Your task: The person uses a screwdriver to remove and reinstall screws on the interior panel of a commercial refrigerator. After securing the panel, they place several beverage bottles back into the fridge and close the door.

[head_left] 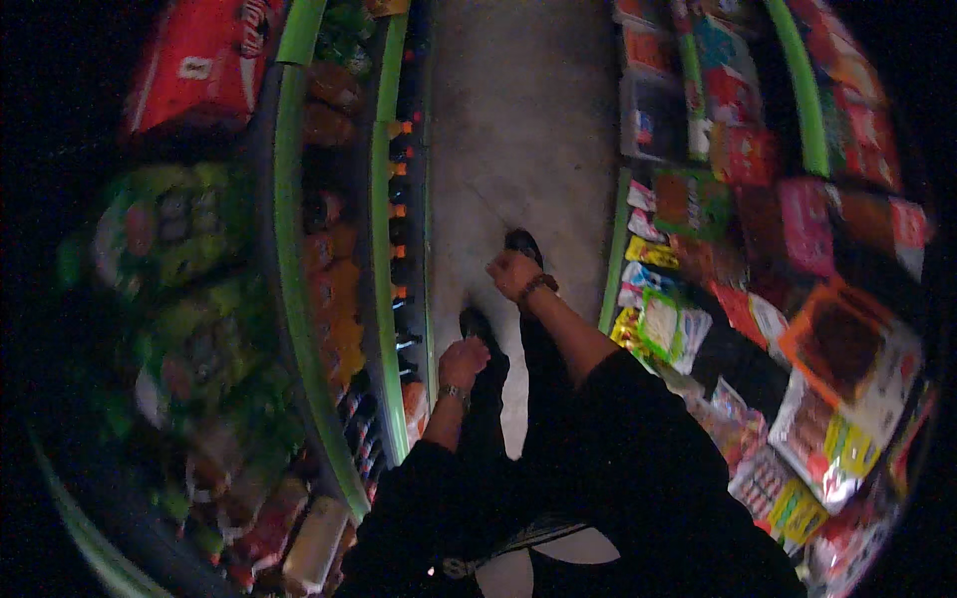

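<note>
My left hand hangs low over the aisle with its fingers curled in, and a watch or bracelet shows at its wrist. Farther ahead and to the right is my right hand, its fingers also curled, with a dark beaded bracelet on the wrist. Nothing shows in either hand, and neither one touches the shelves. Below the hands are my dark shoes on the grey floor.
Shelves with green edges run along the left, holding a red carton, green packs and bottles with orange caps. Bagged and boxed snacks, among them an orange-framed pack, fill the shelves on the right.
</note>
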Demonstrator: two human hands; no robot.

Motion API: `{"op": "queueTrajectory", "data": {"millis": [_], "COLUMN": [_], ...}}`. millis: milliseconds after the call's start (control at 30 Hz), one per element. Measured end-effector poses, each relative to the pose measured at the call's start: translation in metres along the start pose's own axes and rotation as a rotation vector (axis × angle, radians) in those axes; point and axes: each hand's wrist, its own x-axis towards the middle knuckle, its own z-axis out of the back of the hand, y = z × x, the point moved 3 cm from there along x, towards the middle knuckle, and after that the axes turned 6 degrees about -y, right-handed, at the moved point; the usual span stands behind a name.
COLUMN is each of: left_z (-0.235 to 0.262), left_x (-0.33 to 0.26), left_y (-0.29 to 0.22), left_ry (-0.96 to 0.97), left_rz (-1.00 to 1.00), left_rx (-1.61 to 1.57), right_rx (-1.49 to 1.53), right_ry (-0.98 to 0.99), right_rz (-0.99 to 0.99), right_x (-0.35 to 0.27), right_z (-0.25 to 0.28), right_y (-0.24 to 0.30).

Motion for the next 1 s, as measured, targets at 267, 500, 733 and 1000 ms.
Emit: {"op": "queueTrajectory", "data": {"millis": [267,500,733,1000], "left_z": [-0.011,-0.021,-0.027,-0.04], "left_x": [0.061,0.075,0.093,0.08], "left_y": [0.019,0.008,-0.002,-0.023], "left_ry": [0.01,-0.179,-0.225,-0.283], "left_rz": [0.067,-0.06,-0.023,-0.164], "left_rx": [-0.336,-0.046,-0.19,0.164], "right_rx": [0.178,0.18,-0.037,-0.203], "right_ry": [0.044,-0.118,0.041,0.179], "right_rz": [-0.127,0.09,0.089,0.366], "right_x": [0.226,0.312,0.389,0.401], "right_z": [-0.018,-0.051,-0.109,-0.102], "right_y": [0.031,0.067,0.07,0.045]}}
